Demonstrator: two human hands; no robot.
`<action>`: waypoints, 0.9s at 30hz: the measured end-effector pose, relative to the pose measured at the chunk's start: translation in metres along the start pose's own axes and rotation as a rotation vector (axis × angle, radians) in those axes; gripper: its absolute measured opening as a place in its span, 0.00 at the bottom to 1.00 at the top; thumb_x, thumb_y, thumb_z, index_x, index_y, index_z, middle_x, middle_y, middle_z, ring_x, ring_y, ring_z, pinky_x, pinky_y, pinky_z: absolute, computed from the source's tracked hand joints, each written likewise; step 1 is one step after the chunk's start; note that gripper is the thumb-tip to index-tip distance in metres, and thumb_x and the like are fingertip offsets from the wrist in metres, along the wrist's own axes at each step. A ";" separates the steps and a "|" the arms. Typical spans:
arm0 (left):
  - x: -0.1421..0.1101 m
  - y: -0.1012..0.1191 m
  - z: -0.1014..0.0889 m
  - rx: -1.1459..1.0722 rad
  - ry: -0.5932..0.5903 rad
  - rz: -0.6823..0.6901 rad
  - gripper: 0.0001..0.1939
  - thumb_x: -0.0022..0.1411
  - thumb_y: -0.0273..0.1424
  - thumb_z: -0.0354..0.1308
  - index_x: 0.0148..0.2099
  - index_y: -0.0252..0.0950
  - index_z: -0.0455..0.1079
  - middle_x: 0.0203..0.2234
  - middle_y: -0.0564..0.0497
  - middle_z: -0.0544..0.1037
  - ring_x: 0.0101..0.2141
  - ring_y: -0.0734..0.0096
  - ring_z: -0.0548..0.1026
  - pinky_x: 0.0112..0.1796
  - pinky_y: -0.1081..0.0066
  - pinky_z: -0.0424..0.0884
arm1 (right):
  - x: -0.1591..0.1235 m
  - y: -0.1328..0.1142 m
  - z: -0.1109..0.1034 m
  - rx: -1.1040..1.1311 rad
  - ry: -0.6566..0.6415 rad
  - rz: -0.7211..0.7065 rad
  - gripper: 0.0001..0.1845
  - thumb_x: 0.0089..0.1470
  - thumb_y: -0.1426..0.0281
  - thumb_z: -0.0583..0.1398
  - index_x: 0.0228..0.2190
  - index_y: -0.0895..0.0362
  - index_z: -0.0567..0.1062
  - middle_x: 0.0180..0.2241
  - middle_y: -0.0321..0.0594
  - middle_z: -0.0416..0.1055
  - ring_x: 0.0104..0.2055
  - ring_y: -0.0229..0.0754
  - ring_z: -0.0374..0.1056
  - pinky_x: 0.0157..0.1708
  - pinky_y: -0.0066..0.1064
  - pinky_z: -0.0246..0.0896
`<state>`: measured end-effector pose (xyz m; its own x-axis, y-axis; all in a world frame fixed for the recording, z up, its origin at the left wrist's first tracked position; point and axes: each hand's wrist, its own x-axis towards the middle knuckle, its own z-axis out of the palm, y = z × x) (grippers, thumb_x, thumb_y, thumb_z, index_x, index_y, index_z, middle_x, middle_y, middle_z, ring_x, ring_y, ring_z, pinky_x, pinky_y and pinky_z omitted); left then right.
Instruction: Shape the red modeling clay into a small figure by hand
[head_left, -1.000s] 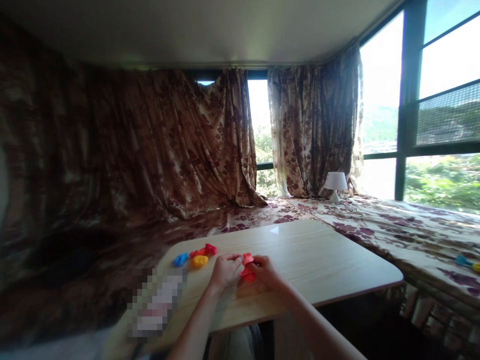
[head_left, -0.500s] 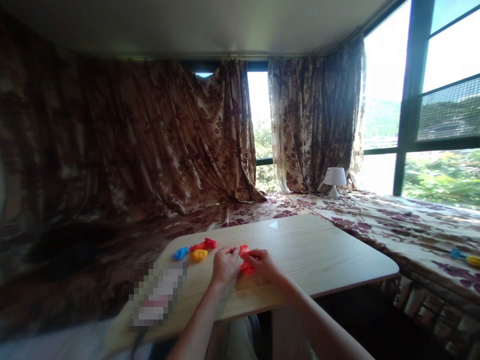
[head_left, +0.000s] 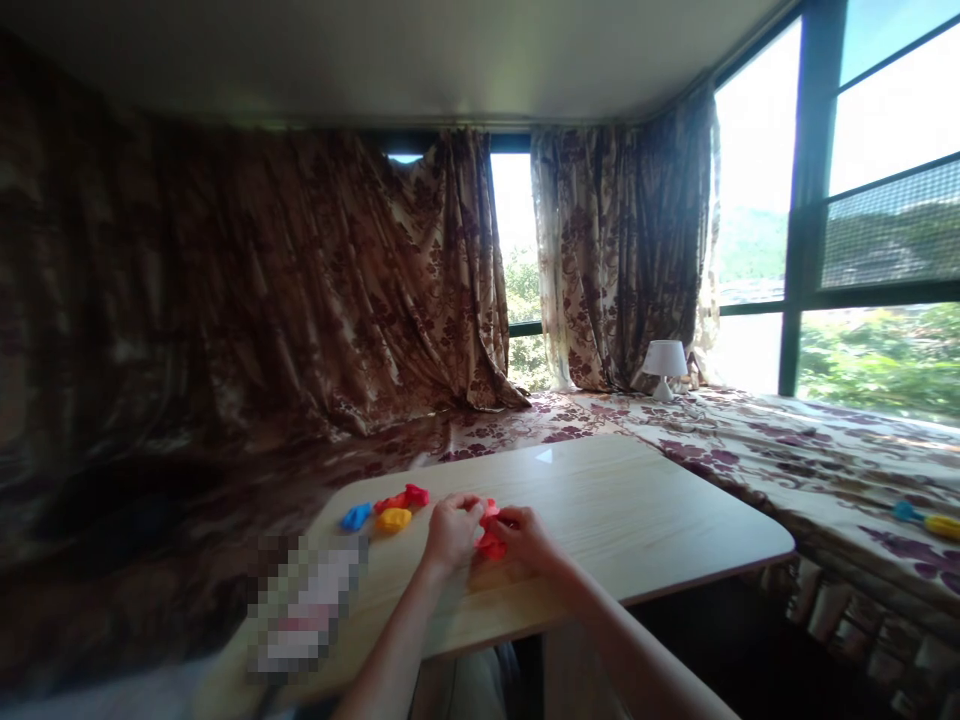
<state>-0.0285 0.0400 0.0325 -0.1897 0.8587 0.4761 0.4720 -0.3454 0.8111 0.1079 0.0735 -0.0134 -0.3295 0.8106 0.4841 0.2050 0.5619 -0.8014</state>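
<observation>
A crumpled, soft-looking red-orange piece (head_left: pixel 491 548) lies between my hands over the light wooden table (head_left: pixel 600 510); its exact kind cannot be made out. My left hand (head_left: pixel 453 530) has its fingers bent in a pinch at the piece's left edge. From the other side, my right hand (head_left: pixel 526 535) pinches the middle of it, covering part. To the left of my left hand lie similar small pieces: a blue one (head_left: pixel 356 517), a yellow one (head_left: pixel 393 520) and a red group (head_left: pixel 405 497).
A pixelated flat object (head_left: pixel 311 605) lies at the table's left side, with a dark cord below it. Patterned cloth covers the ledge behind, where a white lamp (head_left: pixel 664 368) stands. A blue-and-yellow item (head_left: pixel 926 520) rests on the cloth at far right.
My left fingers have come nearer to the red-orange piece and my right hand. The whole view has shifted slightly; the other coloured pieces stay in place on the table.
</observation>
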 end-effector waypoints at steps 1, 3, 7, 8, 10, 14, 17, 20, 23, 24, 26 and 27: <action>0.001 -0.001 0.002 0.008 0.011 0.000 0.09 0.48 0.34 0.56 0.27 0.34 0.73 0.25 0.48 0.78 0.32 0.64 0.75 0.39 0.66 0.68 | 0.000 0.000 0.000 -0.004 0.003 -0.001 0.17 0.50 0.64 0.55 0.17 0.62 0.71 0.15 0.31 0.56 0.20 0.31 0.51 0.20 0.23 0.45; 0.001 -0.002 0.004 0.023 0.034 0.004 0.08 0.48 0.34 0.55 0.26 0.36 0.72 0.25 0.48 0.78 0.32 0.63 0.74 0.40 0.66 0.68 | 0.000 0.001 0.000 -0.003 0.010 -0.008 0.17 0.50 0.63 0.55 0.17 0.62 0.71 0.15 0.31 0.57 0.20 0.31 0.52 0.20 0.23 0.45; -0.001 -0.001 -0.001 -0.008 0.010 0.011 0.11 0.52 0.36 0.52 0.26 0.36 0.72 0.25 0.48 0.79 0.32 0.63 0.74 0.39 0.67 0.68 | 0.000 0.000 0.000 -0.002 0.009 -0.018 0.17 0.50 0.63 0.55 0.17 0.61 0.71 0.16 0.31 0.57 0.20 0.31 0.52 0.20 0.23 0.45; -0.001 0.000 -0.003 -0.019 0.005 0.008 0.13 0.53 0.37 0.51 0.26 0.36 0.72 0.24 0.48 0.79 0.31 0.63 0.74 0.38 0.68 0.68 | 0.000 -0.001 0.000 -0.006 0.007 -0.019 0.17 0.50 0.64 0.55 0.17 0.61 0.71 0.15 0.31 0.56 0.20 0.31 0.52 0.20 0.23 0.45; -0.003 0.002 -0.007 -0.040 0.002 -0.006 0.15 0.53 0.38 0.50 0.26 0.35 0.73 0.24 0.48 0.79 0.31 0.64 0.74 0.36 0.69 0.68 | 0.000 -0.002 -0.001 -0.020 0.005 -0.020 0.18 0.50 0.64 0.55 0.16 0.61 0.70 0.15 0.30 0.55 0.20 0.31 0.52 0.20 0.23 0.45; -0.005 0.001 -0.008 -0.064 -0.013 -0.028 0.13 0.49 0.38 0.56 0.26 0.33 0.74 0.25 0.46 0.79 0.31 0.63 0.75 0.38 0.68 0.68 | 0.000 -0.004 -0.001 -0.036 0.013 -0.011 0.18 0.50 0.63 0.55 0.16 0.61 0.70 0.15 0.30 0.56 0.20 0.31 0.51 0.20 0.24 0.44; -0.005 -0.002 -0.006 -0.050 0.025 -0.011 0.11 0.47 0.37 0.57 0.25 0.33 0.73 0.25 0.45 0.79 0.32 0.62 0.75 0.39 0.66 0.68 | -0.001 -0.005 -0.001 -0.035 0.017 -0.006 0.18 0.50 0.63 0.55 0.16 0.61 0.70 0.15 0.31 0.55 0.20 0.31 0.51 0.20 0.24 0.44; -0.005 -0.006 -0.005 -0.064 0.043 0.009 0.11 0.48 0.36 0.56 0.26 0.33 0.74 0.27 0.45 0.79 0.33 0.63 0.75 0.40 0.67 0.68 | -0.001 -0.004 -0.001 -0.021 0.005 -0.018 0.18 0.50 0.62 0.55 0.17 0.61 0.71 0.15 0.31 0.56 0.20 0.32 0.52 0.20 0.24 0.45; -0.005 -0.008 -0.007 -0.100 0.035 0.001 0.14 0.52 0.38 0.52 0.30 0.33 0.75 0.29 0.45 0.79 0.34 0.64 0.75 0.40 0.68 0.68 | -0.001 -0.004 -0.001 -0.024 0.005 -0.015 0.18 0.50 0.62 0.55 0.17 0.61 0.72 0.15 0.31 0.57 0.20 0.32 0.52 0.20 0.24 0.46; -0.005 -0.008 -0.007 -0.108 0.037 -0.008 0.15 0.53 0.38 0.52 0.31 0.33 0.75 0.30 0.45 0.79 0.35 0.64 0.75 0.40 0.67 0.68 | -0.001 -0.004 -0.001 -0.026 0.006 -0.012 0.18 0.50 0.63 0.55 0.17 0.61 0.72 0.15 0.31 0.57 0.20 0.32 0.52 0.20 0.24 0.45; -0.005 -0.006 -0.006 -0.109 0.042 -0.018 0.16 0.52 0.39 0.53 0.32 0.33 0.75 0.30 0.44 0.79 0.35 0.63 0.75 0.40 0.66 0.68 | -0.001 -0.005 -0.001 -0.020 0.004 -0.004 0.18 0.50 0.62 0.55 0.17 0.61 0.72 0.15 0.31 0.57 0.20 0.32 0.52 0.20 0.24 0.45; -0.005 -0.004 -0.005 -0.106 0.040 -0.020 0.15 0.51 0.39 0.54 0.32 0.32 0.74 0.30 0.44 0.79 0.35 0.63 0.75 0.41 0.66 0.68 | -0.001 -0.006 -0.001 -0.014 0.001 0.000 0.18 0.50 0.62 0.55 0.17 0.61 0.72 0.15 0.31 0.57 0.20 0.32 0.52 0.20 0.24 0.45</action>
<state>-0.0342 0.0353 0.0284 -0.2337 0.8506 0.4711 0.3741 -0.3686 0.8510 0.1082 0.0695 -0.0090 -0.3289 0.8106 0.4844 0.2177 0.5643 -0.7964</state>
